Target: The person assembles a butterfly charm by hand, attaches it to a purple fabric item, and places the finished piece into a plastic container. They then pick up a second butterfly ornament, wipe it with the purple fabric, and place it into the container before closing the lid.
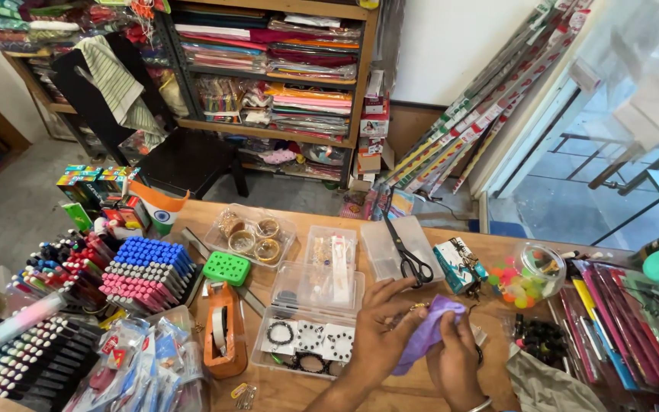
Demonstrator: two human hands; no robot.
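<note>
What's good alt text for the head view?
Both hands, left hand and right hand, hold a purple cloth over a cluttered wooden table, beside black scissors and clear plastic boxes of bracelets.

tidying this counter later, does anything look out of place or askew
The scissors lie loose across a clear lidded box rather than on the table. A small flag leans tilted among the pen racks. Nothing looks spilled or broken.

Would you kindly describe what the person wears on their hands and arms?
Both forearms are bare, with no sleeves showing. The right hand has a thin silver-coloured bangle at the wrist. The left hand shows no glove or watch; I cannot make out any ring on either hand.
</note>
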